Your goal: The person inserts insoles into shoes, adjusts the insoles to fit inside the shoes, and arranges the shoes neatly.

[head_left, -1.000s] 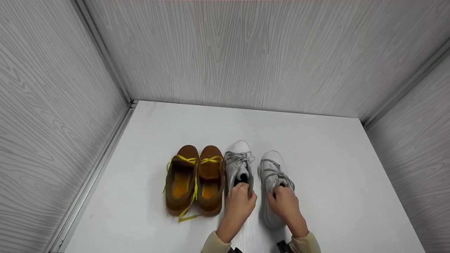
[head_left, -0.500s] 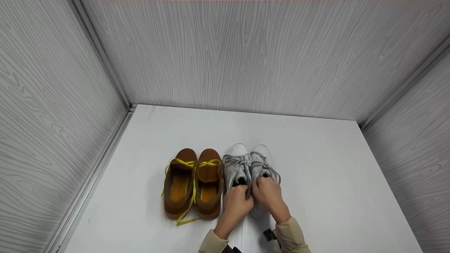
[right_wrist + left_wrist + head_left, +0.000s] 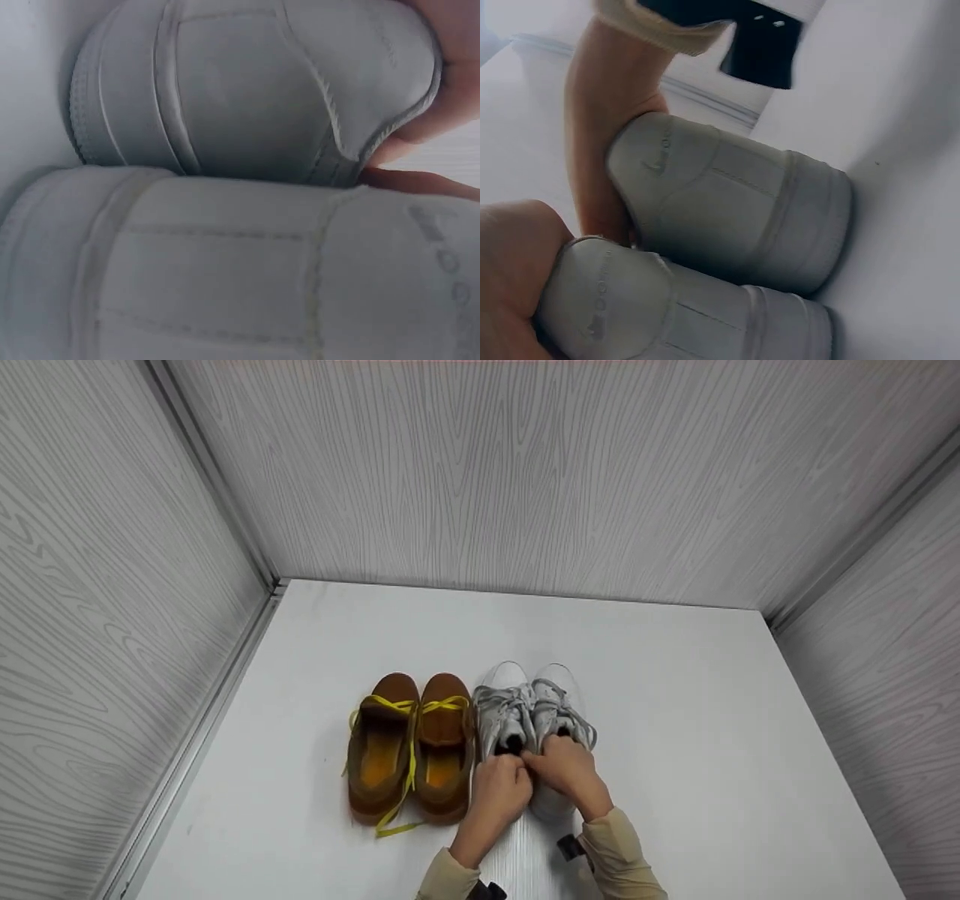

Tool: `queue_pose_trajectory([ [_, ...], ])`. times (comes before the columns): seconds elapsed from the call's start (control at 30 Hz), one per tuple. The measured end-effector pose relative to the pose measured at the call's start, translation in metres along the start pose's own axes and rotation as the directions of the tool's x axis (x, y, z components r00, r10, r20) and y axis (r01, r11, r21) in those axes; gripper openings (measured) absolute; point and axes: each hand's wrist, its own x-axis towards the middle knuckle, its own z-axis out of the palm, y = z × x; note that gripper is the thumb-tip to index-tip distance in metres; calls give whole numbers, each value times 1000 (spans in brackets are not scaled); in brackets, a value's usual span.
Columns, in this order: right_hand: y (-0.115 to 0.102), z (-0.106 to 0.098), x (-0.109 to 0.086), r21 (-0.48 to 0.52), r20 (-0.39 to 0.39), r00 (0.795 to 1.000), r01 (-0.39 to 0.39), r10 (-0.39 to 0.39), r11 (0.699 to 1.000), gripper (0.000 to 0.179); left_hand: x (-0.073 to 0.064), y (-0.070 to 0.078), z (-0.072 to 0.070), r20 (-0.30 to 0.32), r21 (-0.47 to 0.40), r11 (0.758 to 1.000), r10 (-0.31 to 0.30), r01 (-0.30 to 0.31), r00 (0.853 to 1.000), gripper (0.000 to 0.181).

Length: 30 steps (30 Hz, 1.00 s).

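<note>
Two white lace-up sneakers stand side by side, touching, toes pointing away in the head view. My left hand (image 3: 499, 791) grips the heel collar of the left sneaker (image 3: 506, 679), with curled fingers over its opening. At the right sneaker (image 3: 556, 682), my right hand (image 3: 566, 769) holds the collar, its thumb side reaching toward the left hand. Both fingertips are hidden inside the shoes. Seen from behind in the left wrist view are the left sneaker's heel (image 3: 607, 300) and the right sneaker's heel (image 3: 720, 195). The right wrist view shows both heels close together.
A pair of brown moccasins (image 3: 444, 712) with yellow laces stands directly left of the sneakers. One loose yellow lace (image 3: 397, 831) trails behind them. The white board (image 3: 675, 720) is bounded by grey wood-grain walls (image 3: 480, 472) at the back and sides.
The right sneaker has moved left in my right hand until it stands against the left sneaker. Over the last half second, my right hand's thumb side has shifted slightly toward my left hand.
</note>
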Motion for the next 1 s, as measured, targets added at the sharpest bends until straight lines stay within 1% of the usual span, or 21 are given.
queue_pose_trajectory([
  [0.1, -2, -1, 2, -9, 27, 1000, 1, -1, 1000, 35, -1, 0, 1, -43, 13, 999, 35, -34, 998, 44],
  [0.17, -3, -2, 2, -13, 36, 999, 8, -8, 1000, 36, -2, -1, 1, -71, 2, 998, 67, -67, 995, 43],
  [0.23, -3, -2, 2, -21, 36, 999, 20, -19, 1000, 36, -4, -2, -2, -113, -12, 991, 129, -131, 985, 35],
  [0.27, -3, -1, 1, -22, 34, 999, 24, -23, 999, 36, -6, -3, -5, -148, -8, 985, 170, -173, 974, 30],
  [0.3, -4, -1, 1, -24, 36, 999, 28, -27, 999, 36, -8, -5, -10, -197, 7, 976, 216, -219, 956, 24],
  [0.33, -4, 0, 0, -23, 33, 999, 33, -32, 999, 36, -10, -8, -18, -253, 36, 965, 260, -260, 932, 19],
  [0.37, -5, 1, 1, -19, 30, 999, 39, -38, 999, 36, -12, -12, -27, -312, 74, 955, 297, -289, 902, 15],
  [0.4, -5, 1, 0, -17, 29, 999, 42, -42, 999, 36, -14, -16, -38, -373, 119, 947, 321, -299, 870, 15],
  [0.43, -5, 2, 1, -12, 30, 999, 44, -43, 999, 35, -15, -22, -50, -433, 166, 945, 326, -280, 841, 15],
  [0.47, -6, 2, 1, -6, 29, 999, 45, -45, 999, 35, -17, -27, -63, -482, 200, 950, 308, -239, 820, 15],
  [0.5, -6, 2, 1, -3, 31, 999, 45, -45, 999, 35, -18, -33, -76, -519, 226, 958, 274, -180, 810, 15],
  [0.53, -6, 2, 1, 0, 31, 999, 44, -44, 999, 35, -20, -39, -87, -538, 234, 966, 224, -111, 813, 14],
  [0.57, -6, 2, 1, 2, 34, 999, 39, -39, 999, 35, -21, -45, -97, -542, 230, 972, 159, -36, 825, 14],
  [0.6, -6, 2, 1, 4, 37, 999, 33, -33, 999, 35, -23, -50, -106, -531, 224, 974, 86, 42, 843, 14],
  [0.67, -6, 1, 1, -4, 47, 999, 24, -24, 1000, 36, -25, -60, -118, -464, 205, 962, -69, 182, 883, 22],
  [0.7, -6, 1, 1, -8, 56, 998, 17, -17, 1000, 36, -26, -63, -122, -414, 202, 952, -131, 231, 901, 26],
  [0.73, -6, 0, 1, -14, 65, 998, 10, -9, 1000, 38, -25, -67, -123, -364, 197, 942, -186, 270, 913, 30],
  [0.77, -6, 0, 1, -19, 73, 997, 2, -1, 1000, 40, -24, -70, -124, -317, 198, 934, -227, 298, 921, 34],
  [0.83, -6, -2, 1, -32, 79, 997, -7, 9, 999, 42, -21, -76, -122, -237, 206, 921, -282, 332, 930, 39],
  [0.9, -5, -3, 1, -36, 85, 996, -15, 18, 999, 42, -15, -81, -118, -183, 228, 914, -300, 337, 936, 39],
  [1.0, -3, -4, 0, -29, 94, 995, -15, 18, 999, 37, -5, -87, -112, -131, 269, 904, -307, 332, 943, 34],
])
